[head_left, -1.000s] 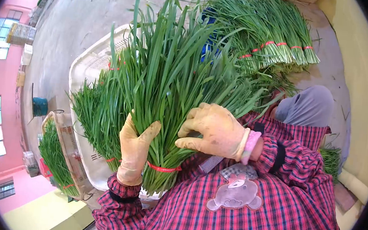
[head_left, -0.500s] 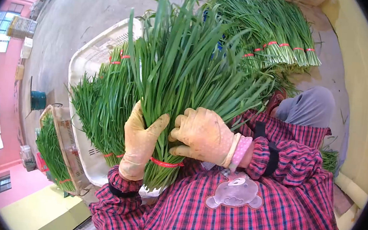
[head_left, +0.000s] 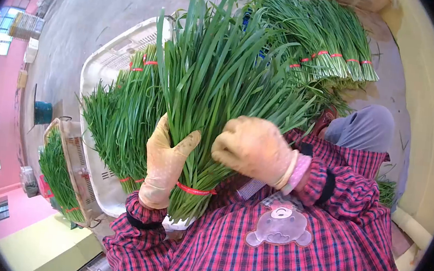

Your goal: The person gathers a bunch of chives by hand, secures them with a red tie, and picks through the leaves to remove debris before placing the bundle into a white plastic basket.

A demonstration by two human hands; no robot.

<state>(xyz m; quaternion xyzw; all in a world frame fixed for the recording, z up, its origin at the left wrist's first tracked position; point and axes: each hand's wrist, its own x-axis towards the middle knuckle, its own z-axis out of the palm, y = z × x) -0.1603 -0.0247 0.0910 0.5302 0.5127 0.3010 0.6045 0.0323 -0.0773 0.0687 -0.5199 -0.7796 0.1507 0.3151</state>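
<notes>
A large bunch of garlic chives (head_left: 213,93) stands upright in front of my chest, its leaves fanning out at the top. A red band (head_left: 196,190) circles it near the cut ends. My left hand (head_left: 167,157), in a pale yellow glove, grips the bunch from its left side, thumb across the front, above the band. My right hand (head_left: 252,150), gloved the same way and slightly blurred, is at the right edge of the bunch with fingers curled in. Whatever its fingertips may hold is hidden.
At the left, a white plastic crate (head_left: 91,74) holds banded chive bundles (head_left: 124,121). Behind it, another crate (head_left: 76,158) holds more. Several banded bundles (head_left: 323,38) lie at the upper right, near a bent knee (head_left: 367,126). A yellow wall (head_left: 429,103) runs along the right.
My right hand has moved right and slightly up, away from the front of the bunch, its fingers curling tighter. My left hand keeps its grip on the bunch, nearly still.
</notes>
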